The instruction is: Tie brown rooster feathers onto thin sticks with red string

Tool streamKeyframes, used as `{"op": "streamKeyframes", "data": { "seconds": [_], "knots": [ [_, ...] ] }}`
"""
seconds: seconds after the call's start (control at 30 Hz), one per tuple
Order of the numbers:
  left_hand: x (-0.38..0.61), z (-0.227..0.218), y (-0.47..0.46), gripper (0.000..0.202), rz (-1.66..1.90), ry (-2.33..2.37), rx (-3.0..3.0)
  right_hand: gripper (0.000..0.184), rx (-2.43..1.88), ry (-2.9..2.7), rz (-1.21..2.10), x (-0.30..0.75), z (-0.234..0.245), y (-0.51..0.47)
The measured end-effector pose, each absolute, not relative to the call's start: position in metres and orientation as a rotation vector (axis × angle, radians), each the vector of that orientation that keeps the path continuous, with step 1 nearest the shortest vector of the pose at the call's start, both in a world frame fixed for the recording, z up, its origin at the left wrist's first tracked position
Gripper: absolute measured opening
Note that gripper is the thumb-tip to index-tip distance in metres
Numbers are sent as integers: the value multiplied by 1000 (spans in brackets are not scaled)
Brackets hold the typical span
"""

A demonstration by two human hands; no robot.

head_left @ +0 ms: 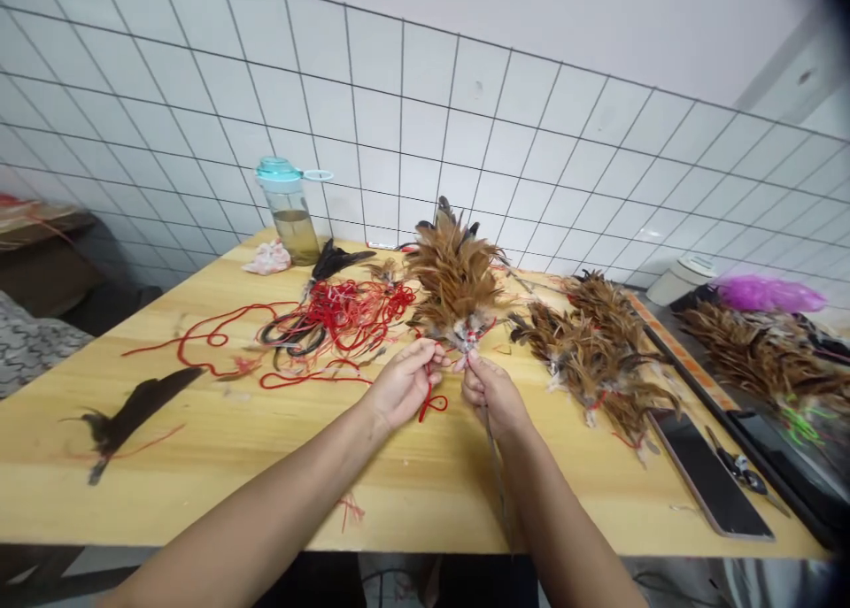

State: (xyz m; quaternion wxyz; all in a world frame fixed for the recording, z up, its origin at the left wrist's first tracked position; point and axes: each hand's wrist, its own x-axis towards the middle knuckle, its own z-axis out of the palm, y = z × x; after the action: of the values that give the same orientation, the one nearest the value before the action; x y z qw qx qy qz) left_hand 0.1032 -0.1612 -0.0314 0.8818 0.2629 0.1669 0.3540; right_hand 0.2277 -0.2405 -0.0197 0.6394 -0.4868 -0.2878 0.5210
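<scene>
A bunch of brown feathers point(455, 280) stands upright over the wooden table point(199, 466), bound at its base with red string point(431, 404). My left hand point(404, 383) pinches the red string just left of the bunch's base. My right hand point(490, 392) grips the base of the bunch and a thin stick running down from it. Both hands are closed and nearly touch each other at the binding.
A tangle of red cord point(345, 311) with dark scissors point(292, 334) lies behind my left hand. Feather piles point(594, 351) lie to the right, near a phone point(707, 475) and small scissors point(744, 475). A bottle point(292, 211) stands at the wall; a dark feather point(136, 409) lies left.
</scene>
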Motion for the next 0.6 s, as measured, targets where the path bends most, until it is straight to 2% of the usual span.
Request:
{"op": "streamKeyframes", "data": {
  "seconds": [0.33, 0.6],
  "knots": [
    [103, -26, -167, 21, 703, 270, 611, 50, -1734, -842, 444, 225, -28, -235],
    [103, -21, -168, 20, 674, 421, 701, 40, -2304, -1183, -280, 193, -20, -241]
  ]
}}
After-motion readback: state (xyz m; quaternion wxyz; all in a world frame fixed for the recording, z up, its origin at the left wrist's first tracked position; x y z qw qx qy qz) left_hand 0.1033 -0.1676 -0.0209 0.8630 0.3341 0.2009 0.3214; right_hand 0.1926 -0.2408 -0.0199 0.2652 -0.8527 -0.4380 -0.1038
